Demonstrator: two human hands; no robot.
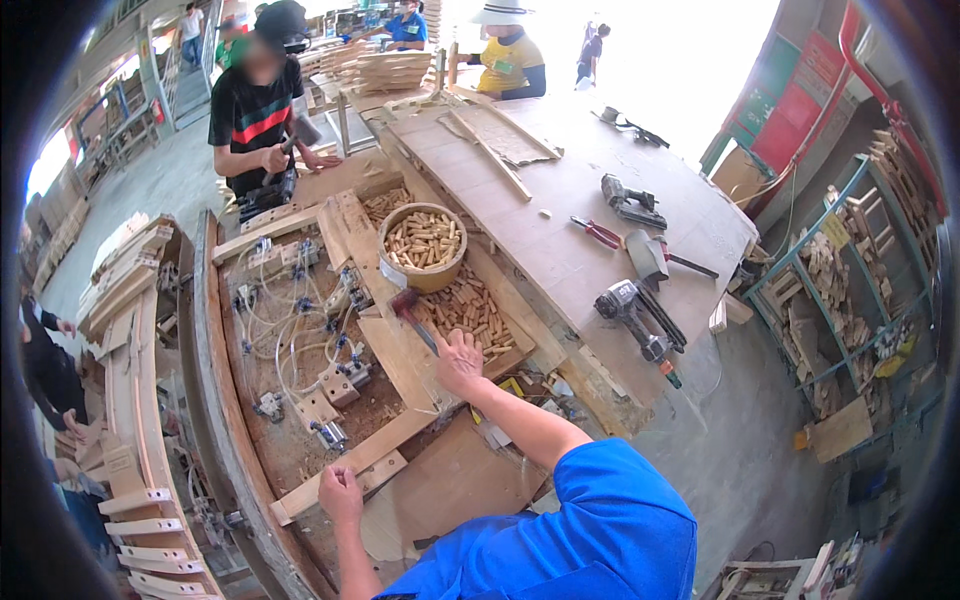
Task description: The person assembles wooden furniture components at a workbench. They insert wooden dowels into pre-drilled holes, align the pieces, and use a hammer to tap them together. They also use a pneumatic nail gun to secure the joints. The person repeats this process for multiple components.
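Observation:
My right hand [461, 362] is closed round the handle end of a mallet [406, 305] with a dark red head. The mallet lies across the edge of a wooden tray [517, 357] of loose dowels [470, 310]. Just beyond its head stands a round tub [432, 279] heaped with more dowels. My left hand [341, 492] is closed, fingers curled together, above the near end of a wooden rail [372, 457]. Whether it holds anything small is hidden. Left of the mallet, a wooden jig frame [225, 395] holds air cylinders [343, 380] and clear hoses [290, 340].
On the table [560, 255] to the right lie two nail guns [635, 310] [632, 200], red-handled pliers [597, 232] and a hammer [655, 257]. A co-worker [258, 120] stands across, holding a tool. Stacked slats [130, 270] are at left; a rack of wood pieces [840, 270] is at right.

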